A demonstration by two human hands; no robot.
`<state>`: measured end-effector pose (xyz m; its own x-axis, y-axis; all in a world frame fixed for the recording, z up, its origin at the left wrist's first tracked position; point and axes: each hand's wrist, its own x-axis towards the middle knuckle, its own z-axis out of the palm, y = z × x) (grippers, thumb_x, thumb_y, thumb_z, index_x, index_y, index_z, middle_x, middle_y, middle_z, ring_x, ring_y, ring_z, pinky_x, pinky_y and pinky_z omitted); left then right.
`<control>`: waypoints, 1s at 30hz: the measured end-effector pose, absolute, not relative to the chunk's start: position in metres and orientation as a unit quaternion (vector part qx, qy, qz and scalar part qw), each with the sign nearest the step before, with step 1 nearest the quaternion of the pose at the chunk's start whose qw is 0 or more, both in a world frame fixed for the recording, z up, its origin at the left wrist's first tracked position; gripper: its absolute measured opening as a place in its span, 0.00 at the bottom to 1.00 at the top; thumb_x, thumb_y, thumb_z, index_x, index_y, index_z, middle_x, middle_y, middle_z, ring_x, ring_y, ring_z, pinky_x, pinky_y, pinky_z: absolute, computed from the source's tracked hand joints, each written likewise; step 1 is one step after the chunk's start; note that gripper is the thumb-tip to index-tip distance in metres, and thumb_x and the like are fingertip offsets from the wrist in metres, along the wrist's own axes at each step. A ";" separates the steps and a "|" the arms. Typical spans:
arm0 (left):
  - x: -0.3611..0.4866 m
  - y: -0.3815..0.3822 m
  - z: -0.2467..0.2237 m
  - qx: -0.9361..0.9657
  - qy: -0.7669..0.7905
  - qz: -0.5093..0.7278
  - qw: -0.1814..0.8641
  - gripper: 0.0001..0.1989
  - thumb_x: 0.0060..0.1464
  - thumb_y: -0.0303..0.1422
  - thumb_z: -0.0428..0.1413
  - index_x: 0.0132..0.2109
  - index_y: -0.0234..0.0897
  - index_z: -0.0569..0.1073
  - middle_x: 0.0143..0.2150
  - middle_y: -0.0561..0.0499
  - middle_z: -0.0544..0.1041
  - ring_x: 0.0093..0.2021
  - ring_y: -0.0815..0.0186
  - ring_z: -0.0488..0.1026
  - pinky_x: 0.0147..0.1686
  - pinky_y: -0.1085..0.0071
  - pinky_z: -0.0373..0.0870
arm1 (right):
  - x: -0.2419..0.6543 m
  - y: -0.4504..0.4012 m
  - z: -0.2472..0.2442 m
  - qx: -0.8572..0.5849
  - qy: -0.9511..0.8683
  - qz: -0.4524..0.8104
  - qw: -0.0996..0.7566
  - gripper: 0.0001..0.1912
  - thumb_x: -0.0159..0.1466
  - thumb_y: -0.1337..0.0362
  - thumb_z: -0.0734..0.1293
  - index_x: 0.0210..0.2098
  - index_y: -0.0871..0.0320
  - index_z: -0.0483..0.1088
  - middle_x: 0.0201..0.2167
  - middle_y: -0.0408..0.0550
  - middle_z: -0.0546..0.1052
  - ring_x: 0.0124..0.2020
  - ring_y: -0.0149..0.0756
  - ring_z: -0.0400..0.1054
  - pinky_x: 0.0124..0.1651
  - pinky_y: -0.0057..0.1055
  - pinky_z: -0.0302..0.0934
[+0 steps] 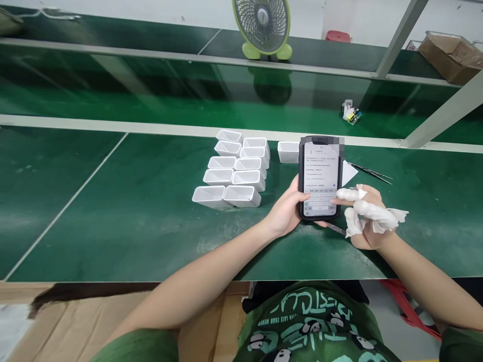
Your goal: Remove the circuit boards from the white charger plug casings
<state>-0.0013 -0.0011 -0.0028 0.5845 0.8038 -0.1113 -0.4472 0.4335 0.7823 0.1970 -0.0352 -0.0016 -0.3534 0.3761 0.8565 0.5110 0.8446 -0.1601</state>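
Observation:
My left hand (285, 211) is wrapped around a black-cased smartphone (320, 178), its thumb on the lit screen's keyboard. The phone is tilted up toward me, showing lines of text too small to read. Over at its right edge is my right hand (372, 216), with white coverings on several fingers. Its fingers are bent and apart, one bare fingertip at the keyboard. A slim metal tool (335, 229) shows between the phone's lower corner and that hand; whether the hand touches it, I cannot tell. Behind the phone, a white paper-like piece (349, 173) is partly hidden.
Several white open-topped rectangular containers (241, 196) stand in two columns left of the phone. Another white container (287, 152) sits behind it. Tweezers (372, 173) lie to the right. A small electronic part (351, 113) rests beyond the bar. A green fan (263, 25) and cardboard box (451, 55) occupy the shelf.

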 end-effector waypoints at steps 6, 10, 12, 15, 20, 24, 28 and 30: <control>0.001 -0.001 -0.001 0.370 0.247 0.384 0.809 0.35 0.55 0.34 0.54 0.68 0.50 0.54 0.63 0.45 0.68 0.54 0.41 0.72 0.36 0.43 0.80 | 0.199 -0.035 -0.005 -0.263 -0.825 -0.054 0.497 0.34 0.56 0.76 0.64 0.60 0.53 0.60 0.41 0.48 0.82 0.40 0.48 0.79 0.47 0.51 0.74; 0.001 -0.001 -0.003 0.374 0.239 0.387 0.808 0.32 0.56 0.34 0.53 0.67 0.50 0.55 0.63 0.46 0.69 0.54 0.42 0.72 0.36 0.44 0.81 | 0.201 -0.036 -0.007 -0.248 -0.828 -0.041 0.501 0.35 0.54 0.76 0.64 0.61 0.55 0.59 0.42 0.51 0.82 0.42 0.49 0.79 0.49 0.52 0.72; 0.000 -0.001 -0.004 0.376 0.234 0.388 0.808 0.33 0.54 0.33 0.53 0.66 0.49 0.57 0.62 0.46 0.69 0.55 0.42 0.72 0.38 0.44 0.80 | 0.201 -0.036 -0.008 -0.248 -0.829 -0.039 0.500 0.35 0.54 0.76 0.65 0.61 0.55 0.59 0.43 0.52 0.81 0.42 0.50 0.79 0.49 0.52 0.72; -0.001 -0.001 -0.005 0.375 0.235 0.383 0.811 0.34 0.50 0.31 0.53 0.65 0.48 0.58 0.61 0.46 0.70 0.52 0.43 0.74 0.40 0.42 0.79 | 0.202 -0.036 -0.010 -0.255 -0.825 -0.034 0.503 0.35 0.55 0.76 0.65 0.61 0.53 0.59 0.45 0.51 0.81 0.42 0.49 0.79 0.49 0.52 0.73; -0.001 -0.001 -0.005 0.376 0.228 0.379 0.814 0.36 0.49 0.30 0.53 0.65 0.49 0.57 0.60 0.47 0.71 0.49 0.45 0.76 0.40 0.42 0.79 | 0.202 -0.036 -0.012 -0.255 -0.822 -0.024 0.508 0.36 0.55 0.76 0.65 0.62 0.52 0.59 0.45 0.49 0.81 0.44 0.49 0.78 0.50 0.53 0.72; -0.001 -0.001 -0.003 0.380 0.238 0.380 0.809 0.37 0.51 0.31 0.54 0.67 0.50 0.55 0.61 0.45 0.70 0.49 0.42 0.75 0.32 0.47 0.81 | 0.202 -0.036 -0.011 -0.250 -0.822 -0.017 0.512 0.36 0.55 0.77 0.66 0.61 0.52 0.60 0.46 0.50 0.81 0.44 0.49 0.78 0.51 0.52 0.71; 0.001 -0.001 -0.002 0.372 0.257 0.383 0.806 0.34 0.55 0.34 0.54 0.68 0.50 0.54 0.62 0.46 0.69 0.52 0.43 0.74 0.39 0.43 0.79 | 0.201 -0.039 -0.005 -0.251 -0.828 -0.017 0.501 0.29 0.56 0.76 0.66 0.56 0.52 0.64 0.44 0.49 0.81 0.40 0.47 0.79 0.48 0.50 0.73; 0.002 -0.001 -0.001 0.360 0.257 0.400 0.803 0.32 0.55 0.34 0.54 0.66 0.47 0.57 0.62 0.46 0.69 0.58 0.44 0.70 0.50 0.41 0.74 | 0.199 -0.040 -0.001 -0.242 -0.838 -0.022 0.489 0.23 0.57 0.74 0.65 0.52 0.53 0.66 0.41 0.49 0.82 0.39 0.46 0.79 0.45 0.48 0.75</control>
